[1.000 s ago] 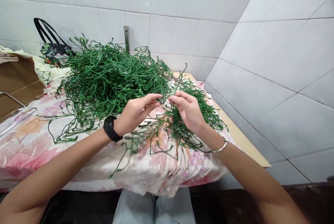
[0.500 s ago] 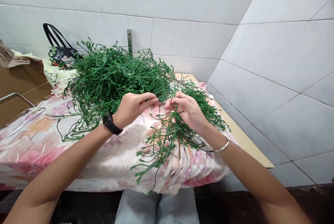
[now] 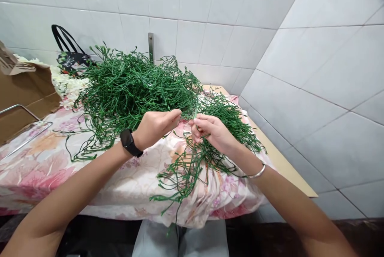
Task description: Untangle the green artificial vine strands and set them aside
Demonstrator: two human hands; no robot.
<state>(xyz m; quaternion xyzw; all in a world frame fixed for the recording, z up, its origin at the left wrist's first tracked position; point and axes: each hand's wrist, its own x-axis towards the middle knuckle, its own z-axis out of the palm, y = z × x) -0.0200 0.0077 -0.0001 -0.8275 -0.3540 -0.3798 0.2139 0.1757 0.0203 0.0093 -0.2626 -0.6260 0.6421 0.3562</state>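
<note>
My right hand (image 3: 214,131) pinches a thin green artificial stem (image 3: 196,109) that stands up blurred above the fingertips. Just left of it, my left hand (image 3: 156,129) has thumb and fingers pressed together, pointing toward the stem but a little apart from it. Whatever lies between those fingers, if anything, is too small to make out. Behind both hands rises a large tangled pile of green plastic stems (image 3: 135,83). A smaller heap of stems (image 3: 231,121) lies beside and under my right hand, with loose branching sprigs (image 3: 180,183) spreading toward the table's front edge.
A flowered cloth (image 3: 120,185) covers the table. At the left are a cardboard box (image 3: 30,93), a bent metal rod (image 3: 28,143), white artificial flowers (image 3: 70,89) and a dark bag with black handles (image 3: 72,59). Tiled walls (image 3: 324,77) close off the back and right.
The stem in my right hand has shifted slightly left and now looks blurred. My left hand has turned a little, its fingers drawn closer together. The piles look unchanged.
</note>
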